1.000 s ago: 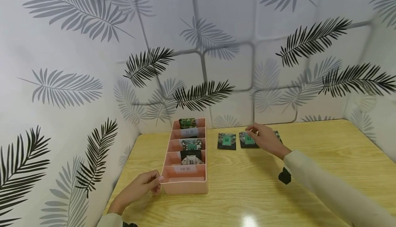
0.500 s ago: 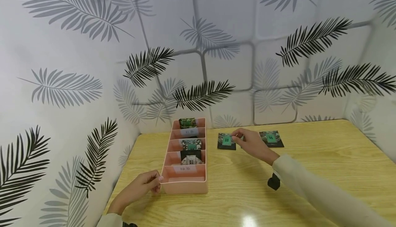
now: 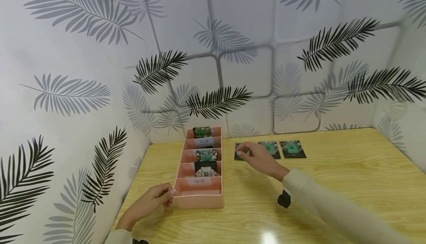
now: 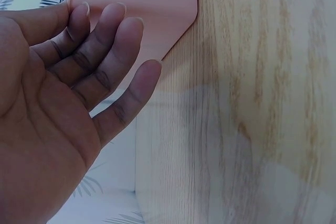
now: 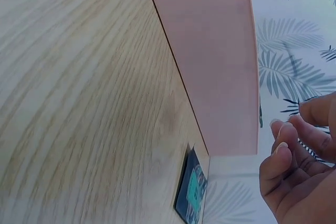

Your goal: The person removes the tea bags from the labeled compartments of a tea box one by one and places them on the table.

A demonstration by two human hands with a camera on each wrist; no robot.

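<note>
In the head view a long pink divided box (image 3: 199, 202) stands on the table, its near compartment holding no packet. My left hand (image 3: 151, 201) pinches the rim at its near left corner; the left wrist view has thumb and forefinger at the edge of the box (image 4: 142, 3), the other fingers bent along the wall. To the right of the box three dark square sachets with green labels lie in a row: left (image 3: 239, 158), middle (image 3: 273, 149) and right (image 3: 293, 149). My right hand (image 3: 263, 159) hovers over the left sachet, fingers loosely curled with nothing between them.
Inside the box are a white-labelled packet (image 3: 206, 172), a green-labelled packet (image 3: 206, 156) and, in the far compartment, another green packet (image 3: 202, 132). Paper labels (image 3: 199, 181) are stuck on the dividers. A leaf-patterned wall covering (image 3: 233, 74) rises behind the table.
My right hand has moved left along the row, from the middle and right sachets to over the left one. The sachets stay in place. My left hand keeps its hold on the box.
</note>
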